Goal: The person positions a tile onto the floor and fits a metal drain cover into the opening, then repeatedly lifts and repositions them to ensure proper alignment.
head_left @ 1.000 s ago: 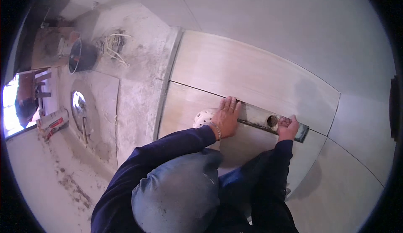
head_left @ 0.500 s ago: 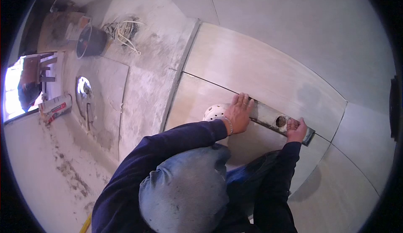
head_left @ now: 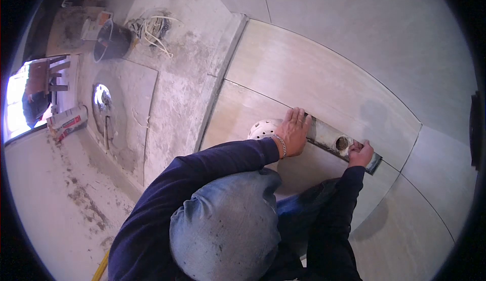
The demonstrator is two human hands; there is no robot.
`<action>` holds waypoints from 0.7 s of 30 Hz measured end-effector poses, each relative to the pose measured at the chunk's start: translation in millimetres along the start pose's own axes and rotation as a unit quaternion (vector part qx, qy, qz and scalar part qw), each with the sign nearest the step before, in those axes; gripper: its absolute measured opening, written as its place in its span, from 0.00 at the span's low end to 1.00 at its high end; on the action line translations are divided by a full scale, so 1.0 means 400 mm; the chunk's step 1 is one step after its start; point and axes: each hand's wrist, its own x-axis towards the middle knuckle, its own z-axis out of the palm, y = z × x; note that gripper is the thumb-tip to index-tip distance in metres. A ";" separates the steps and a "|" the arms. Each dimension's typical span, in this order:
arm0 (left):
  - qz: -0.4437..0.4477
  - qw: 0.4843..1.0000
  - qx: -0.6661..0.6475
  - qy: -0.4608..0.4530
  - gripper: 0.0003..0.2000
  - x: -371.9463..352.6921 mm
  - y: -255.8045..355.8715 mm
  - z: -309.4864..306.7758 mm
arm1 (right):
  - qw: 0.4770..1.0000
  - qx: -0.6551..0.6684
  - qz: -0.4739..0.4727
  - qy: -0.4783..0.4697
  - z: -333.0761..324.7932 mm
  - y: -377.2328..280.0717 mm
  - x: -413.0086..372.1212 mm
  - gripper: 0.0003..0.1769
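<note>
A long narrow slot [head_left: 325, 132] is cut between the beige floor tiles [head_left: 283, 48], with a round drain hole [head_left: 342, 142] in it. My left hand [head_left: 294, 133] lies with fingers stretched out across the slot's left end, a bracelet on its wrist. At the right part of the slot, just beside the hole, my right hand [head_left: 360, 153] has its fingers curled together; what they hold, if anything, is too small to tell. A white shoe with holes [head_left: 264, 128] shows next to my left hand.
My denim-covered knee [head_left: 228, 225] fills the lower middle. At the left are a dark bucket [head_left: 112, 40], white cables [head_left: 152, 35], a bag [head_left: 68, 121] and an opening in the rough floor [head_left: 102, 98]. A raised edge [head_left: 218, 81] borders the tiles.
The view has shifted slightly. My right hand's fingers have curled in more tightly beside the hole. My left hand still rests at the slot's left end.
</note>
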 end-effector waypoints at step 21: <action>-0.099 0.580 -0.809 -0.008 0.08 0.099 0.030 0.207 | 0.998 0.018 0.035 -0.058 -0.033 -0.020 -0.017 0.10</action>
